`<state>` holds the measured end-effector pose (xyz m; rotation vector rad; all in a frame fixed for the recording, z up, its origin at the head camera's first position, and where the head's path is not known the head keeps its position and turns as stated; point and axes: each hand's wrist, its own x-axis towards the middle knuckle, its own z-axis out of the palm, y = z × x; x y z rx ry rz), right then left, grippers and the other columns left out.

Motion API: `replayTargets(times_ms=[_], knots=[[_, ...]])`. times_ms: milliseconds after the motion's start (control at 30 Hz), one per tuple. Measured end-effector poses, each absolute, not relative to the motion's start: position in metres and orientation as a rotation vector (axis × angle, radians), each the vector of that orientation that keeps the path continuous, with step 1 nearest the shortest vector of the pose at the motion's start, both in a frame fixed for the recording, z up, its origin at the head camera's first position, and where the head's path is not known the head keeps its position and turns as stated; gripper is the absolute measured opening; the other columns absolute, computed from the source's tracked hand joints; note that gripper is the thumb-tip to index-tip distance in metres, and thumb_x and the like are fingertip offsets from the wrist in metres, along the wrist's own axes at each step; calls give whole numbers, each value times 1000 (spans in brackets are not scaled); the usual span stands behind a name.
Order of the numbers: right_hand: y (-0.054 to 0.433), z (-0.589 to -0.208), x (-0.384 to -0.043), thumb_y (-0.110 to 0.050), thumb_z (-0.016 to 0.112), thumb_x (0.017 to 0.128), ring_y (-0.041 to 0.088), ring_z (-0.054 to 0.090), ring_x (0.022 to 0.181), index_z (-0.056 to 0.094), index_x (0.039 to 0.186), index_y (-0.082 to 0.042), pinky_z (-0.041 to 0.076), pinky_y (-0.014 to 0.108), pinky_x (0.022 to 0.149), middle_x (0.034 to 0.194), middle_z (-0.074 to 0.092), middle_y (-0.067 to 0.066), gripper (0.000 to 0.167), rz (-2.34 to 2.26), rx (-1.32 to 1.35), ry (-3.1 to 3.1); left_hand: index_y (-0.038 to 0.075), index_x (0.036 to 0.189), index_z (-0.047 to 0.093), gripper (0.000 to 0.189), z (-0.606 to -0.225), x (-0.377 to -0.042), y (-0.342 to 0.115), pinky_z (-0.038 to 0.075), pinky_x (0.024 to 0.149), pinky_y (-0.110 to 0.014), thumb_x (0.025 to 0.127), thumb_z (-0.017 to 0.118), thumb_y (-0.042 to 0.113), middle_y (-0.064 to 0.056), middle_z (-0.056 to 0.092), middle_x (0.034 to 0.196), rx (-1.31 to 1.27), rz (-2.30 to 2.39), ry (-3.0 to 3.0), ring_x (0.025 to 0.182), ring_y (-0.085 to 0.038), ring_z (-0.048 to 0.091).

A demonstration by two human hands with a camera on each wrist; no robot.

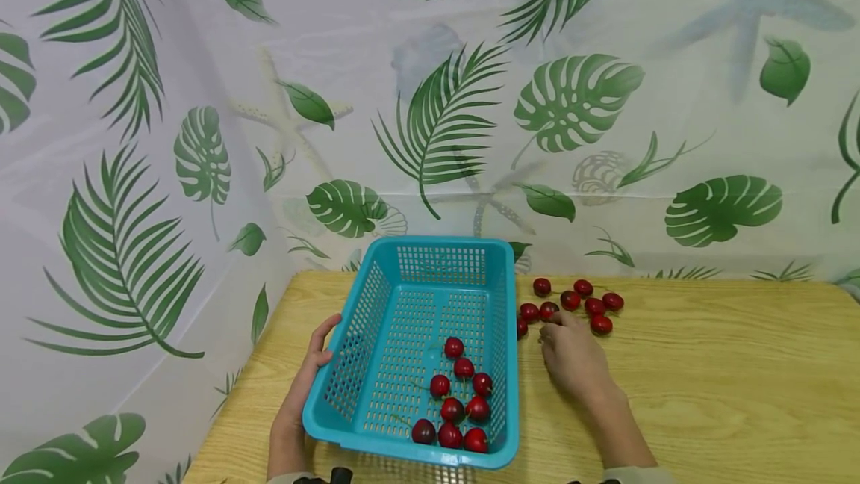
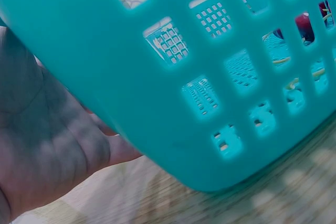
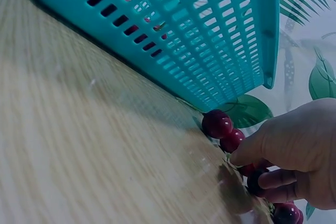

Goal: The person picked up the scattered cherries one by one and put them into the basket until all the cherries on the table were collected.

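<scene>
A blue plastic basket with slotted walls stands on the table, several red cherries lying in its near right part. My left hand holds the basket's left side, fingers against the wall below the rim; the left wrist view shows the palm beside the basket corner, with some fingertips hidden behind it. To the right of the basket, my right hand reaches into a loose group of cherries. In the right wrist view, its thumb and curled fingers pinch a dark cherry, partly hidden by them.
The wooden table extends to the right of the cherries. Behind it hangs a white leaf-patterned cloth, which also covers the left side. Other loose cherries lie close to the basket's right wall.
</scene>
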<state>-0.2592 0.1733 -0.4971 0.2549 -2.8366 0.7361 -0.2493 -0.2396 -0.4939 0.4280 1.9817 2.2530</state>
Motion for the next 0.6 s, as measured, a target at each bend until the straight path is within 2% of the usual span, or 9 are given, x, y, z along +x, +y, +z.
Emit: replayTargets(times_ms=[100,200,267,367,467,533,600], knots=[[175,-497,-259,0,63,89,45,57,107,74,102,2,48,58,89,111,61,19,18,745,246,-2862,49,136,44,63,-496,-254,-240,41,96,-21,95,31,4,24,36,138,585,2270,1991,120,0,48],[175,-497,-259,-1,60,89,44,58,106,73,106,2,49,59,88,110,63,20,21,742,246,-2895,50,135,45,62,-497,-255,-240,41,95,-20,95,32,4,26,37,136,606,2278,1979,119,1,49],[176,-497,-259,-1,60,89,42,60,102,72,109,1,51,57,86,110,62,20,23,734,250,-2925,48,136,44,61,-496,-254,-239,42,96,-22,95,32,5,20,37,138,551,2280,1976,120,-1,49],[176,-497,-259,-3,60,90,36,61,96,71,113,1,54,52,75,109,61,21,26,731,254,-2970,43,142,40,59,-493,-250,-238,44,96,-27,96,32,8,0,34,147,408,2261,1982,122,-9,50],[176,-498,-259,-4,63,89,35,61,96,70,113,3,54,52,76,110,60,21,26,736,255,-2989,34,149,32,57,-490,-245,-237,48,92,-34,96,34,14,-18,29,151,249,2232,1976,122,-22,50],[177,-498,-258,-4,64,89,35,62,97,70,112,4,54,52,77,110,60,21,25,736,255,-2990,28,153,26,59,-488,-242,-238,48,90,-38,96,35,17,-24,27,152,183,2214,1973,121,-29,49],[177,-497,-258,-4,64,88,35,62,97,71,109,4,54,52,78,109,61,20,23,738,251,-2992,24,155,22,61,-486,-240,-238,48,89,-41,96,35,19,-25,27,153,146,2203,1965,122,-35,48]])
